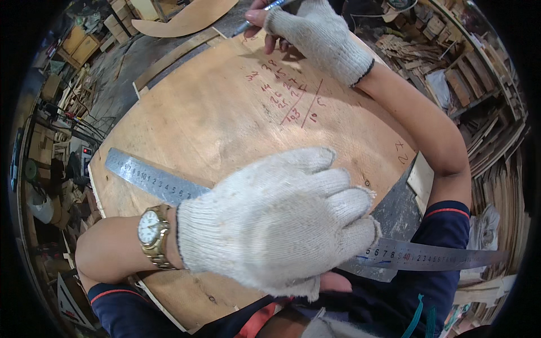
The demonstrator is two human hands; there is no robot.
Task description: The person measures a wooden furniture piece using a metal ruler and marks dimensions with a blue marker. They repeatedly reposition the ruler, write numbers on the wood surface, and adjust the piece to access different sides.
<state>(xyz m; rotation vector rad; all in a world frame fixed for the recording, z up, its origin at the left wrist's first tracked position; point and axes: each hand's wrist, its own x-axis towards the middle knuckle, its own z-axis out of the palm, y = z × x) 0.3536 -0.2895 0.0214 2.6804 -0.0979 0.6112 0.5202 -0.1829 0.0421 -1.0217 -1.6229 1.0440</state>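
Observation:
My left hand [270, 219], in a white knit glove with a bare thumb tip, lies palm down across a long steel ruler [152, 177]. Its gloved fingers are bent over the ruler and hide the middle of it; the thumb shows on the near side. At the far edge of a plywood sheet [186, 124], my right hand [304, 34] pinches a blue pen [260, 15] between bare fingertips. That hand wears a white glove too. Red handwritten figures [287, 90] cover the sheet just below it. The ruler's right end reaches past the sheet's edge.
A curved plywood cutout [186, 19] and a thin wooden strip [174, 59] lie beyond the sheet. Stacked wood offcuts [422, 50] and boards [496, 197] crowd the right side. Cables [79, 124] and clutter line the left.

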